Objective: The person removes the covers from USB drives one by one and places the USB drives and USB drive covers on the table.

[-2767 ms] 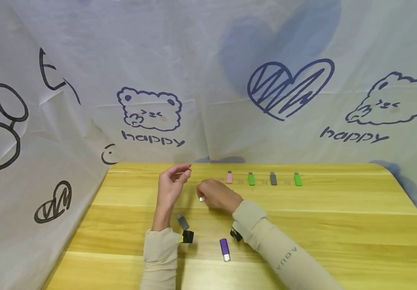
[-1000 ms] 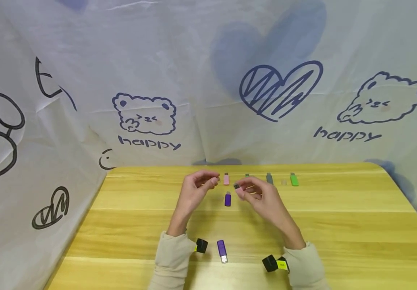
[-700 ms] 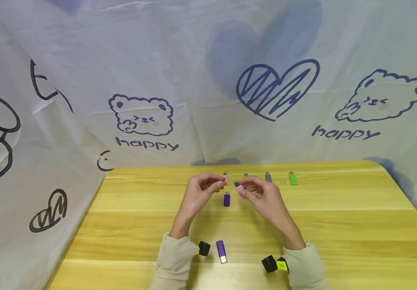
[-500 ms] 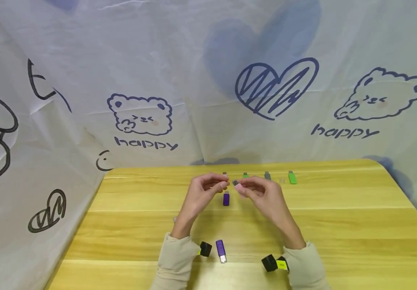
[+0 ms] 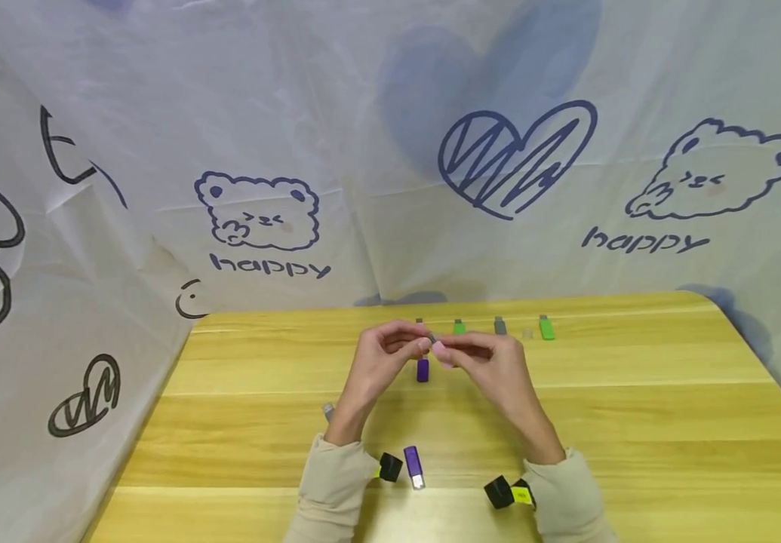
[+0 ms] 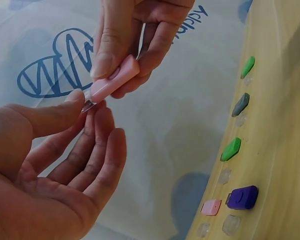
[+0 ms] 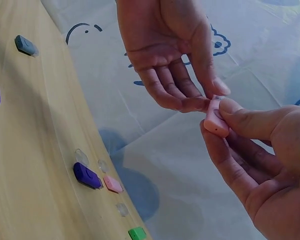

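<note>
Pink flash drive (image 6: 111,81), metal plug bared, pinched by right hand (image 5: 492,366) and left hand (image 5: 379,362).

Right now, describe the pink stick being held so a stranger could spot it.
Above the far middle of the yellow wooden table, both hands meet. The pink stick is pinched in the right hand, its metal end touching the left hand; it alone is off the table.

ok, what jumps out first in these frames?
Both hands meet above the table's middle: the right hand pinches a pink USB stick, its metal end between the left hand's thumb and fingertips. Behind, a row of sticks lines the wooden table's far edge.
</note>
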